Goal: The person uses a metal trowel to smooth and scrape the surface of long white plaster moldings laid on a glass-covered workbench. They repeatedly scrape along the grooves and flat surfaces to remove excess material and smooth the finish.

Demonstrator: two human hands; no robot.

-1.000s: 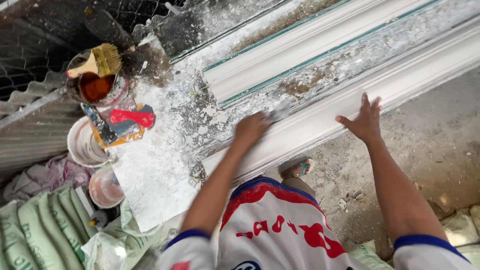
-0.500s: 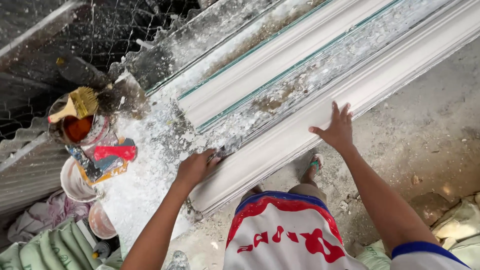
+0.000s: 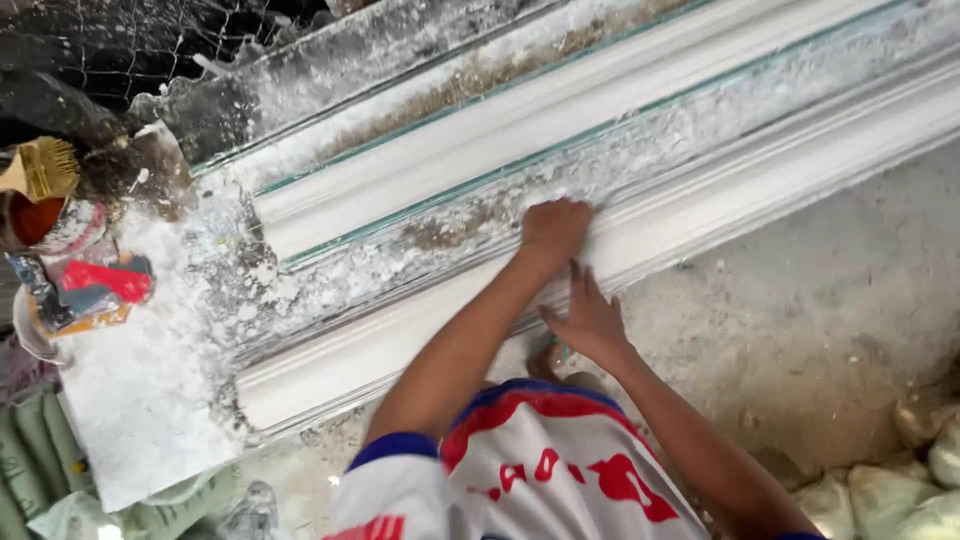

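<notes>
We see the left hand [image 3: 556,228] curled loosely into a fist, knuckles and fingertips pressed on top of the long white plaster cornice moulding [image 3: 700,215] that lies along the near edge of the crumb-strewn work slab [image 3: 330,285]; whether it grips anything small we cannot tell. The right hand [image 3: 590,320] is spread flat, fingers open and holding nothing, against the moulding's front face just below. A second white moulding [image 3: 520,125] lies parallel behind. In our judgement, working this piece well means keeping both hands close together as here and pressing evenly, since plaster like this probably cracks under a twist. A brush [image 3: 40,170] rests in a rust-coloured pot [image 3: 35,218] at far left.
</notes>
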